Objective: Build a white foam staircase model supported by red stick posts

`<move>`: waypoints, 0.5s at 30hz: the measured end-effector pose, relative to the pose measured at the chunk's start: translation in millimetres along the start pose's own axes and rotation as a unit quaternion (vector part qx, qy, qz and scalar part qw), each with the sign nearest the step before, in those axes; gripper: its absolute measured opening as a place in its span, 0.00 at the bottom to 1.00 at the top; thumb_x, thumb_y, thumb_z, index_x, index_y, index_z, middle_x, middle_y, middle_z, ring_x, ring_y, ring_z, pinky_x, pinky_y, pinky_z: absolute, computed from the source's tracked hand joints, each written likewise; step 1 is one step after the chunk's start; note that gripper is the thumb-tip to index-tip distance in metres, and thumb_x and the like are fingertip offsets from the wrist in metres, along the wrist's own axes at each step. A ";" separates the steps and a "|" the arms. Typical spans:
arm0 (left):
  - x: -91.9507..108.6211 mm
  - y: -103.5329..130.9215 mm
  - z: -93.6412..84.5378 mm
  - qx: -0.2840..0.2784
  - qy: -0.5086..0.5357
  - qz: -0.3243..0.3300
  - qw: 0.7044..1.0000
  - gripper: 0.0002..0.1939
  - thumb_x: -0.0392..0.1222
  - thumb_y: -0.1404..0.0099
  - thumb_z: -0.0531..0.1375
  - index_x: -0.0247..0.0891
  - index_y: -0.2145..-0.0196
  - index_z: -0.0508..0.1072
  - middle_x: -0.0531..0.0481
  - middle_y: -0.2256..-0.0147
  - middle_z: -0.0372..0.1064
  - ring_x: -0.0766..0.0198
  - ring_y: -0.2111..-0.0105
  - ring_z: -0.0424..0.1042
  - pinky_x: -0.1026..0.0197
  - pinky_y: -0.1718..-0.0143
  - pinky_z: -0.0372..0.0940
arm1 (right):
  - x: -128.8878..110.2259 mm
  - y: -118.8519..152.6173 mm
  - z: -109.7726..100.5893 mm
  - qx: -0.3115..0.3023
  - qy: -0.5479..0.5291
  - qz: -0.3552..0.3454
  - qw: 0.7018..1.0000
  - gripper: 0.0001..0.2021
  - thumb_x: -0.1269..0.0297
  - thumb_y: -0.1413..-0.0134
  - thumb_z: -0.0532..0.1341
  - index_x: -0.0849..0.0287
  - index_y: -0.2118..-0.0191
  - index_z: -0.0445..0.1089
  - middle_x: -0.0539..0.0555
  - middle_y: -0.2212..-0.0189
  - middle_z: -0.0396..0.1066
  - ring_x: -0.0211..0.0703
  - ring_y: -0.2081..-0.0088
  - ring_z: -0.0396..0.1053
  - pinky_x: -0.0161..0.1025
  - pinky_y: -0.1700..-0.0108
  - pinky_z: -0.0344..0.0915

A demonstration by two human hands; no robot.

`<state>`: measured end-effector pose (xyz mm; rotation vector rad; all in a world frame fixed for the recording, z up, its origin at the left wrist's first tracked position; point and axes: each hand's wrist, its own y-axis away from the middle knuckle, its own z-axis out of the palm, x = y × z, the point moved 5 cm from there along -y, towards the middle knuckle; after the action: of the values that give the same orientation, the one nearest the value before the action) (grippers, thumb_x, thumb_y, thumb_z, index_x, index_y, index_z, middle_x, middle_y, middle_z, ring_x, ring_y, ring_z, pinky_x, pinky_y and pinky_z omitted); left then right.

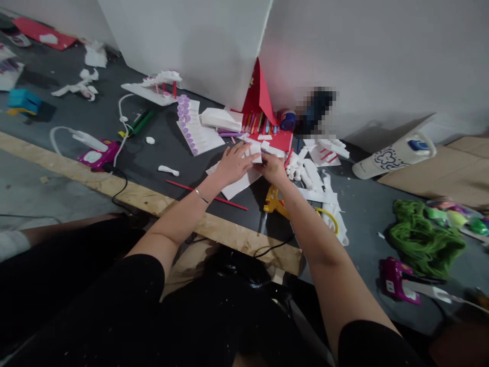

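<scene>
My left hand (236,164) is closed with its thumb and fingertips on a small white piece (254,151) of what looks like paper or foam board. From the other side, my right hand (272,168) grips the same piece, its fingertips partly hidden. Under both hands lies a flat white sheet (239,187). A thin red stick (206,194) rests in front of it, partly behind my left forearm. By my right forearm lies a yellow glue gun (276,202).
Behind the hands are a red sheet (280,139) and several colored pens (260,123). White scraps (305,171) are heaped to the right, near a white bottle (393,156) and green yarn (424,237). A purple power strip (100,155) and white model (156,87) stand left.
</scene>
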<state>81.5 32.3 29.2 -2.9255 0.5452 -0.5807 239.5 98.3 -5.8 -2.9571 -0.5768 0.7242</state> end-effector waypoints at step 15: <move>-70.3 21.4 -20.4 -0.081 0.013 -0.193 0.978 0.24 0.40 0.22 0.50 0.31 0.35 0.73 0.33 0.40 0.77 0.45 0.38 0.76 0.48 0.37 0.69 | 5.7 30.6 -16.6 -0.045 0.080 0.060 0.994 0.07 0.67 0.46 0.67 0.53 0.59 0.77 0.54 0.65 0.83 0.57 0.54 0.79 0.57 0.41 0.61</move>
<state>6.0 37.5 19.8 -3.2061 0.0189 -0.6398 262.3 72.6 2.6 -3.1180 -0.4343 0.4750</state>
